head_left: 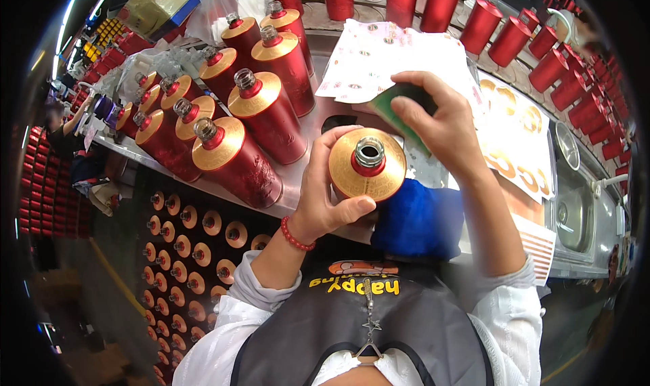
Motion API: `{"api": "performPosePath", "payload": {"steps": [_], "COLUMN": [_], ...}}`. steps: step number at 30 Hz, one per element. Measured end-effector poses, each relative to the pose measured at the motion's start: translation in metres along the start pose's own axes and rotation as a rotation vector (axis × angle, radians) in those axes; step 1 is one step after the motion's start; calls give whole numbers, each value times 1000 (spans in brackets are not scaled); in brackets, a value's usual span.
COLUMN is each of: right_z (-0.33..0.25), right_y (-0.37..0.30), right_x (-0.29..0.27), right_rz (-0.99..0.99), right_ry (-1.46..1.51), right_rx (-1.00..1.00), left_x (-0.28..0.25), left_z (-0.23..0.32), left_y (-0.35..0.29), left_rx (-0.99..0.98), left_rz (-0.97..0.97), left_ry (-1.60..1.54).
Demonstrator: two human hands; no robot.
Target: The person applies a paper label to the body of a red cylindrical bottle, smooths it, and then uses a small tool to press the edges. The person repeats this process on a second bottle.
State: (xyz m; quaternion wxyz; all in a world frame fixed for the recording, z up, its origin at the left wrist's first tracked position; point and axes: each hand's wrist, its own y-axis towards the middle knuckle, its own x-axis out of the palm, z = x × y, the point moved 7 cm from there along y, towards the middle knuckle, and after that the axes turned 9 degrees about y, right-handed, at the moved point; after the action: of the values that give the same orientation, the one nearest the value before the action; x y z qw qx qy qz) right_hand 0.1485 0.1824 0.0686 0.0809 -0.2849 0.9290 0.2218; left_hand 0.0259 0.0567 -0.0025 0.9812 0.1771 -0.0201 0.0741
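My left hand [321, 189] is wrapped round a red bottle with a gold shoulder [351, 166]. The bottle stands in front of my chest, its uncapped glass neck facing up. My right hand [443, 118], just beyond it to the right, pinches a thin, flat green piece [398, 118] between thumb and fingers. The green piece is close to the bottle's far side; whether they touch I cannot tell. Beneath my right forearm lies a blue cloth [413, 220] at the near edge of the metal table. The bottle's lower body is hidden below its shoulder.
Several red bottles [233, 159] stand close together on the table's left. Sticker sheets lie at the back [393, 57] and right [514, 135]. More bottles line a conveyor [447, 37] beyond. A metal sink [575, 217] is at right; gold-topped bottles [179, 244] stand in rows lower left.
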Motion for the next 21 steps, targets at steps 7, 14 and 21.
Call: {"api": "performPosePath", "payload": {"steps": [7,14,21], "right_z": [-9,-9,-4], "right_y": [0,-1,-1], "right_x": [9,15,14], "right_rz": [-65,-79,-32], "right_ry": [67,45,15], "right_rx": [-81,-3,-24], "left_x": [0,-8,1], "left_z": [-5,-13,5], "left_y": [-2,5,-7], "left_rx": [8,-101,61], "left_rz": [-19,-176,124], "left_ry": [-36,-185,131]}}
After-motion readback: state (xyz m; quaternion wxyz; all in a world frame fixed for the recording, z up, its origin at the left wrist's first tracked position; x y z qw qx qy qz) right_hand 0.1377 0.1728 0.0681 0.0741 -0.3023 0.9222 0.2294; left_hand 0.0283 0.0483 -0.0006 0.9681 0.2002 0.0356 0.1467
